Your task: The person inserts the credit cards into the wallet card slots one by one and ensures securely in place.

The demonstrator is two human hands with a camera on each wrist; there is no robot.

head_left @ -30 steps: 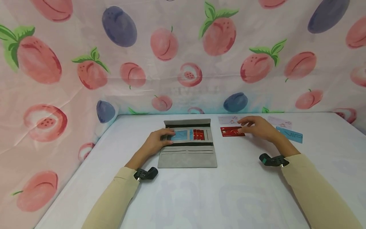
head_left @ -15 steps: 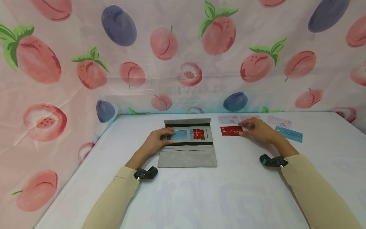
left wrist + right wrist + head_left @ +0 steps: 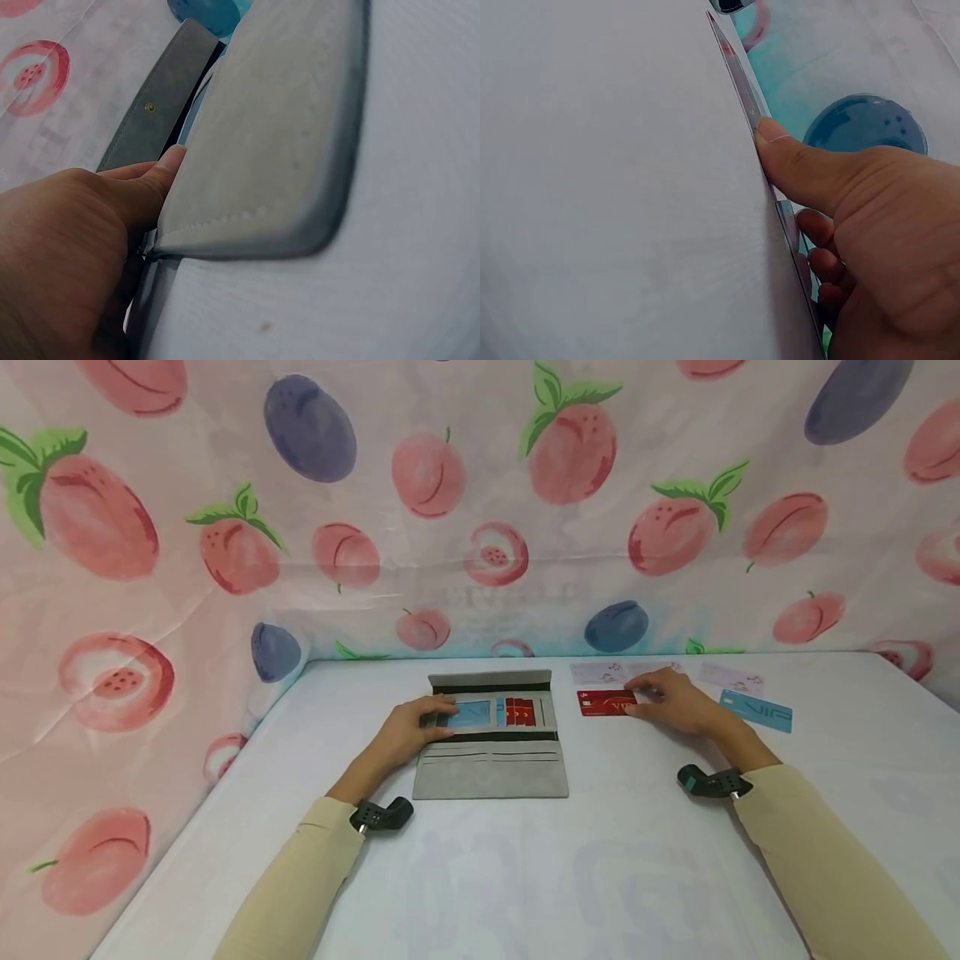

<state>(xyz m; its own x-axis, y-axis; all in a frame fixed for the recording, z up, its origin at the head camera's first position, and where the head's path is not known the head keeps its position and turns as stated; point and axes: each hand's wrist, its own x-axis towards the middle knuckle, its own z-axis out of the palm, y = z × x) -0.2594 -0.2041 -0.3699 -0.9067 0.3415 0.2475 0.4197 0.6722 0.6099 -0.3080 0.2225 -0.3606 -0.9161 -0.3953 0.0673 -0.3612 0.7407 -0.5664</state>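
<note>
A grey wallet [image 3: 491, 781] lies unfolded on the white table, a light blue card [image 3: 468, 713] and a red card [image 3: 520, 712] showing in its middle section. My left hand [image 3: 405, 727] grips the wallet's left edge; in the left wrist view the thumb [image 3: 161, 174] presses at the grey flap [image 3: 255, 135]. To the right of the wallet is a red VIP card [image 3: 600, 702]. Its right end sits between the thumb and fingers of my right hand [image 3: 678, 702], which pinches it. The right wrist view shows that thumb [image 3: 795, 157] at the table surface.
Beyond my right hand lie several pale pink cards, one left [image 3: 598, 672] and one right [image 3: 731, 678]. A blue VIP card [image 3: 757, 711] rests beside my right wrist. A fruit-printed cloth [image 3: 495, 460] hangs behind the table's far edge.
My right hand has drawn slightly right along the red VIP card, and its fingers have closed on the right end. A pink card behind that hand now shows. The left hand stays put.
</note>
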